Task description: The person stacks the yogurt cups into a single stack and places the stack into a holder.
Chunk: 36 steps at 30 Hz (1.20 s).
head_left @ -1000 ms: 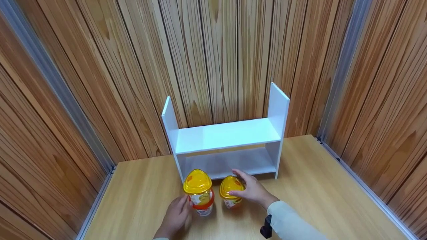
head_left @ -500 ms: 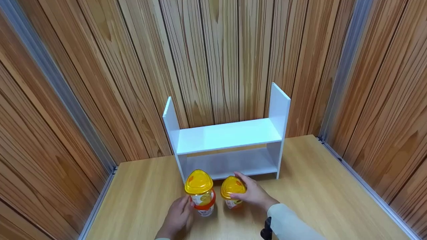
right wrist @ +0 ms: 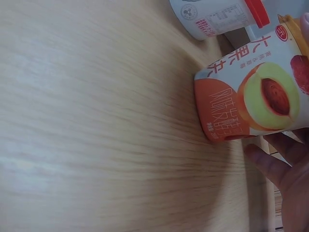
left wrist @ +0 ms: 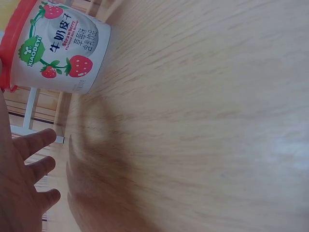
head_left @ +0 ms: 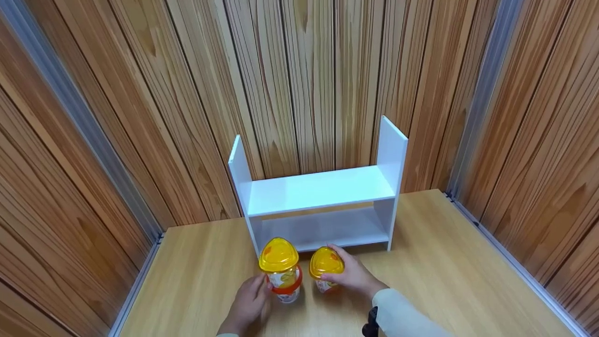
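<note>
Strawberry cup (head_left: 282,271) and peach cup (head_left: 325,270) are standing upright on the table (head_left: 444,262), long axes vertical, yellow domed lids pointing up, just beside each other. The left hand (head_left: 247,305) is resting at the strawberry cup's 7 o'clock, fingers relaxed and grasping nothing. The right hand (head_left: 354,275) is curling around the peach cup from 3 o'clock. The white shelf (head_left: 318,189) is standing near at 12 o'clock.
</note>
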Each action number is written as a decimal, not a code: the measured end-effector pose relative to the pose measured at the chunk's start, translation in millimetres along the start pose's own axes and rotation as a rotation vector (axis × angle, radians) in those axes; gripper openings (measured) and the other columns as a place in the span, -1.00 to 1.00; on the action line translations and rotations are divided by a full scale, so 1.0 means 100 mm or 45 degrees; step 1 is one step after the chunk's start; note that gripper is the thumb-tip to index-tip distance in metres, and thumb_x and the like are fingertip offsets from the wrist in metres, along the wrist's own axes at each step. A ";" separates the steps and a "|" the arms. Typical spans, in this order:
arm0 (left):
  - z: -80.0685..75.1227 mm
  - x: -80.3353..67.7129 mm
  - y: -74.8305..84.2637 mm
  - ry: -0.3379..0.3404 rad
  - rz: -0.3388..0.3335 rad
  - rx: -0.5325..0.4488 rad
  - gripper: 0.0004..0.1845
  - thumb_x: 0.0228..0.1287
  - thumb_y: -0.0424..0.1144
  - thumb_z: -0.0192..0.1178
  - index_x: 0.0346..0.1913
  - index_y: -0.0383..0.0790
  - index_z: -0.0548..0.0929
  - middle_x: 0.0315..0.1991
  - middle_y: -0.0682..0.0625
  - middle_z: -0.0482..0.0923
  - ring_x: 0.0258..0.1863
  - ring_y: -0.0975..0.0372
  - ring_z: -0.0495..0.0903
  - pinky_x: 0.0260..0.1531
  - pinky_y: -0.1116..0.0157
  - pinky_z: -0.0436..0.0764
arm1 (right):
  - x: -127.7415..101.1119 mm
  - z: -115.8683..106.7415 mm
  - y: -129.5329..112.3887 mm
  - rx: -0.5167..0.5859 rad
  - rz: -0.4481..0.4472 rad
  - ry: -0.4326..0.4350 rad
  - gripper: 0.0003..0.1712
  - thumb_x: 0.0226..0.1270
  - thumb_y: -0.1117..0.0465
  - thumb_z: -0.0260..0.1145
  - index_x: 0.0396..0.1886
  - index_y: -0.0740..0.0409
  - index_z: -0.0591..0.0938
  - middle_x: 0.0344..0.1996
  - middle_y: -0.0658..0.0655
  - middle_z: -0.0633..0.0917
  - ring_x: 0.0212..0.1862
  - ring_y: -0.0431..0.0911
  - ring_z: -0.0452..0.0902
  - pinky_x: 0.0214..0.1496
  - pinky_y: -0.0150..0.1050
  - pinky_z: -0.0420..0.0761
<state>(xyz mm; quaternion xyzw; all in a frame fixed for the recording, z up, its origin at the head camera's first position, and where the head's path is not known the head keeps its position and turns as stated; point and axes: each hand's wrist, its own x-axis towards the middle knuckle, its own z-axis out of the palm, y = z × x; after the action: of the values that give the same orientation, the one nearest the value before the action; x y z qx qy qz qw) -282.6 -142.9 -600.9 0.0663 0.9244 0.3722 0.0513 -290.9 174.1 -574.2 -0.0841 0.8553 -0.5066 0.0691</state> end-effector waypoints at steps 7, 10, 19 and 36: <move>-0.01 0.00 -0.01 -0.016 -0.002 0.001 -0.16 0.15 0.46 -0.33 0.38 0.02 0.21 0.29 0.02 0.27 0.28 -0.01 0.18 0.19 -0.15 0.11 | -0.02 0.03 0.01 0.107 0.047 0.025 0.03 -0.11 -0.21 0.44 0.38 -0.22 0.16 0.20 0.05 0.37 0.00 -0.02 0.42 0.09 0.03 0.45; -0.02 0.00 -0.02 -0.029 0.055 -0.004 -0.19 0.20 0.41 -0.31 0.39 -0.01 0.19 0.27 0.01 0.29 0.27 0.00 0.20 0.19 -0.14 0.13 | -0.03 0.04 0.03 0.144 0.024 0.024 0.03 -0.10 -0.19 0.44 0.38 -0.20 0.16 0.18 0.07 0.39 -0.01 0.00 0.42 0.08 0.00 0.45; -0.02 0.00 -0.01 -0.029 0.060 -0.004 -0.20 0.21 0.40 -0.29 0.39 -0.01 0.17 0.26 0.02 0.30 0.26 0.03 0.22 0.19 -0.12 0.15 | -0.02 0.03 0.03 0.171 -0.003 0.019 0.02 -0.09 -0.19 0.43 0.38 -0.15 0.17 0.17 0.06 0.39 0.00 0.00 0.41 0.09 -0.01 0.45; -0.03 -0.01 0.02 -0.056 -0.032 -0.011 -0.14 0.12 0.48 -0.32 0.40 0.05 0.15 0.30 0.01 0.25 0.29 -0.01 0.16 0.21 -0.14 0.10 | 0.00 -0.04 -0.05 0.135 0.034 0.019 0.03 -0.12 -0.24 0.42 0.37 -0.19 0.18 0.22 0.04 0.34 0.08 0.00 0.37 0.13 0.05 0.39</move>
<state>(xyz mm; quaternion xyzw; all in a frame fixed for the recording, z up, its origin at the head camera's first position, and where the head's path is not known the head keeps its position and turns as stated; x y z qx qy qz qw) -281.7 -143.4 -597.4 0.0625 0.9221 0.3740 0.0767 -291.4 175.1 -567.9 -0.0650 0.8287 -0.5509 0.0740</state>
